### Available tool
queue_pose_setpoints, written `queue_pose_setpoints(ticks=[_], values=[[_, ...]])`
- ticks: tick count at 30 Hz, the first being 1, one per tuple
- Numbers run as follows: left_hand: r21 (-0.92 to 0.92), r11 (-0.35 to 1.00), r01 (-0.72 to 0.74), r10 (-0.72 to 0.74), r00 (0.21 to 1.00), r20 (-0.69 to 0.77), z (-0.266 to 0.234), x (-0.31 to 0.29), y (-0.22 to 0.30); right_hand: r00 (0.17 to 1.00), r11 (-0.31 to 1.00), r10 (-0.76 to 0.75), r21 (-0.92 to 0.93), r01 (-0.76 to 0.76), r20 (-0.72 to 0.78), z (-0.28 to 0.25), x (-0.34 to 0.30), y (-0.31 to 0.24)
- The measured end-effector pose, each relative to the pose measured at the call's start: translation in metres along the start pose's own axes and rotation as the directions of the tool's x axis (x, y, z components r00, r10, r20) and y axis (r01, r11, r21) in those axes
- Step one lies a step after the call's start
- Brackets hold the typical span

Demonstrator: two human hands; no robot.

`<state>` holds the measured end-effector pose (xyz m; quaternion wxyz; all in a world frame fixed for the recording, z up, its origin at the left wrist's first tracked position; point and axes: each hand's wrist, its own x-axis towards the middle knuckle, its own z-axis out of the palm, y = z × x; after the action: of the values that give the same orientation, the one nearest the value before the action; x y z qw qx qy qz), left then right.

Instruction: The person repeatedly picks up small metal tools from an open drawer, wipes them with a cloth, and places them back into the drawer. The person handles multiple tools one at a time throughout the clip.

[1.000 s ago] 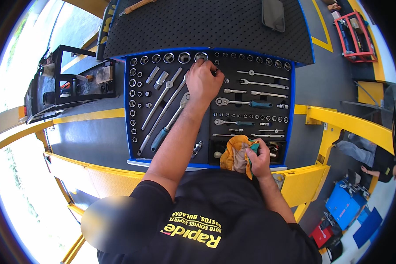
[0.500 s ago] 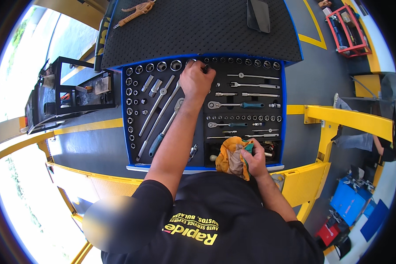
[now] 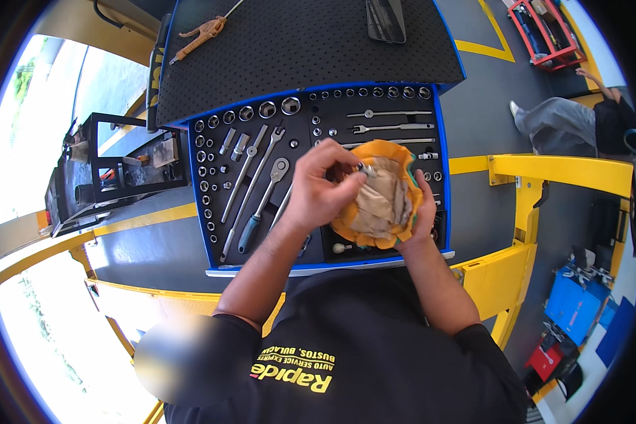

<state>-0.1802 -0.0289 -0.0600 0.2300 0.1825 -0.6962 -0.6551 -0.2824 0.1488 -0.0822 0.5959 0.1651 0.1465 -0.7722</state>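
Note:
My left hand point(image 3: 324, 185) pinches a small shiny metal socket point(image 3: 364, 169) between thumb and fingers, touching or just over the cloth. The crumpled cloth point(image 3: 379, 201), orange with a beige middle and a green edge, lies in my right hand point(image 3: 423, 212), whose fingers curl round its far side. Both hands are above an open blue drawer point(image 3: 316, 268) with black foam cut-outs. In it are rows of chrome sockets point(image 3: 267, 109), a long ratchet point(image 3: 268, 194) with a teal grip and several bars point(image 3: 396, 128). The cloth and hands hide part of the right half.
On the cabinet's black mat point(image 3: 290, 49) lie a tan air blow gun point(image 3: 199, 40) and a dark phone point(image 3: 386, 20). Yellow lift arms point(image 3: 558, 173) stand at the right. A person in grey trousers point(image 3: 562, 127) is beyond them. A black metal stand point(image 3: 131, 155) is at the left.
My left hand has come back from the drawer's far row with a socket, over to the cloth. My right hand has raised the cloth and spread it wider. A person shows more at right.

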Motion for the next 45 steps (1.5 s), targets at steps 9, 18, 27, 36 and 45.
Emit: queue_pose_setpoints(ticks=[9,18,27,36,45], values=[[0.339,0.941,0.0,-0.082,0.971,0.226,-0.006,-0.043,0.016,0.986,0.945,-0.049,-0.328,-0.006,-0.16,-0.02,-0.003,0.034],[0.284,0.921,0.266,-0.215,0.956,-0.199,0.014,-0.076,-0.005,0.961,0.885,-0.245,-0.435,0.167,-0.131,-0.007,-0.001,0.03],[-0.669,0.584,0.461,-0.344,0.886,0.31,0.013,-0.078,0.006,0.907,0.674,-0.411,-0.641,0.368,0.09,0.005,-0.014,0.041],[-0.109,0.981,0.159,-0.156,0.987,0.033,0.028,-0.071,0.038,0.765,0.217,-0.558,-0.834,0.508,0.32,0.04,-0.032,0.033],[-0.479,0.877,0.039,-0.06,0.998,-0.03,0.032,-0.07,0.053,0.945,0.663,-0.285,-0.678,0.317,0.162,0.061,-0.063,0.017]])
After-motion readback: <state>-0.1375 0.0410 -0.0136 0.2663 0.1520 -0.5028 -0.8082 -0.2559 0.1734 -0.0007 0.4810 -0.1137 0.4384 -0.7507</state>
